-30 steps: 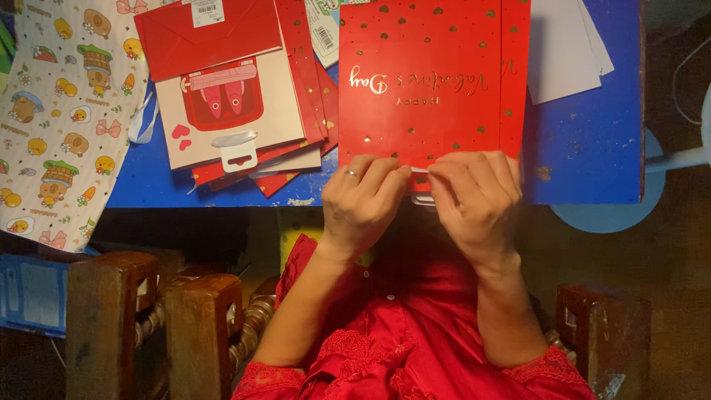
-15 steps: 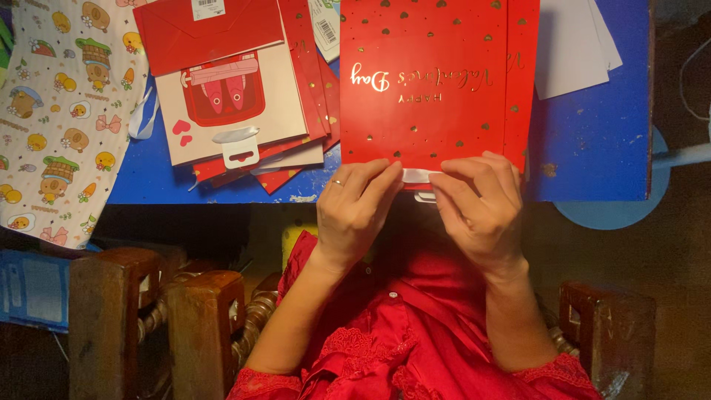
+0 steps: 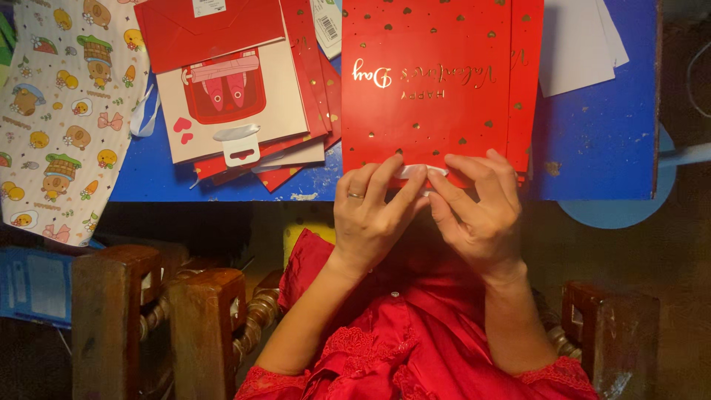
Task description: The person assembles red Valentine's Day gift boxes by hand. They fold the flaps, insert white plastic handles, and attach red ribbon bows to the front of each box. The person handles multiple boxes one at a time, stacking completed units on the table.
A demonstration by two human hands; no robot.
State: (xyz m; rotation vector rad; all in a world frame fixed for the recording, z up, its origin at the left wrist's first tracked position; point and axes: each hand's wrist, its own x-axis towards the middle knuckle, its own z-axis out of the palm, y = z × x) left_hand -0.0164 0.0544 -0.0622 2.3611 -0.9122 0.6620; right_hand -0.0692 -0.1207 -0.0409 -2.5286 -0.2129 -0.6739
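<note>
A flat red gift bag (image 3: 429, 81) with small gold hearts and gold lettering lies on the blue table (image 3: 600, 141), its near edge at the table's front rim. Both hands meet at that edge, at six o'clock from the bag's middle. The left hand (image 3: 370, 218), a ring on one finger, has its fingers curled over the bag's lower edge, fingertips pressing on a small white strip (image 3: 411, 172) there. The right hand (image 3: 478, 215) is just beside it at three o'clock, fingers bent the same way and pinching the same strip — the two sets of fingertips almost touch. Whether either thumb is under the bag cannot be told.

At nine o'clock from the bag sits a fanned stack of flat bags (image 3: 237, 96), the top ones red and cream with a red mitten picture and a white tag. Further out at nine o'clock, a white sheet of wrapping paper (image 3: 52, 111) printed with cartoon animals hangs over the table's edge. At two o'clock from the bag lie white sheets (image 3: 581, 44). Below the hands are red lace-trimmed sleeves (image 3: 415, 348), and wooden chair posts (image 3: 155, 318) stand at seven o'clock.
</note>
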